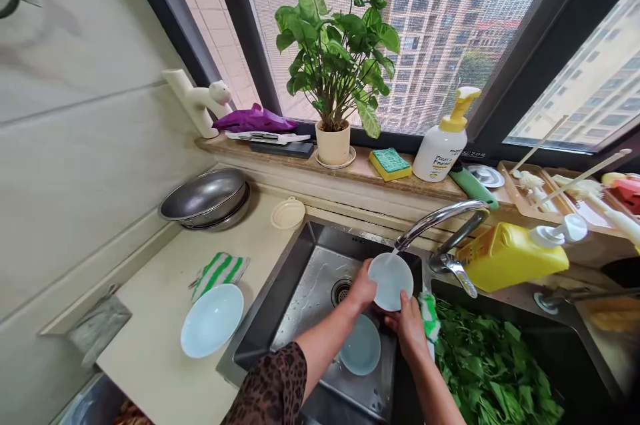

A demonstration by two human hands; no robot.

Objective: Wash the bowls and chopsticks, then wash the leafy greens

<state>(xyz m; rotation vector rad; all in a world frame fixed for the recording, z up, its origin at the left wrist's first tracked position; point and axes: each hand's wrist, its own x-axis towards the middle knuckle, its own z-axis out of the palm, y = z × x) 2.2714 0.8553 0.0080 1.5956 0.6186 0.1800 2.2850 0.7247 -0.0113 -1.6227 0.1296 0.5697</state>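
A small white bowl (pixel 391 281) is tilted under the running faucet (pixel 425 221), with water falling into it. My left hand (pixel 363 288) grips the bowl's left rim, and my right hand (pixel 407 325) holds its lower right edge. Both hands are closed on it; some fingertips are hidden behind the bowl. Below them, a second white bowl (pixel 361 347) sits on the floor of the steel sink (pixel 305 298), partly covered by my left forearm. On the counter to the left lies another white bowl (pixel 213 320) beside a green-striped cloth (pixel 220 275).
Leafy greens (pixel 485 358) fill the right basin, and a striped cloth (pixel 430 317) hangs over the divider. A yellow bottle (pixel 510 257) stands behind it. Metal basins (pixel 207 198) are stacked on the counter. The sill holds a potted plant (pixel 334 143), a sponge (pixel 391 163) and a pump bottle (pixel 440 148).
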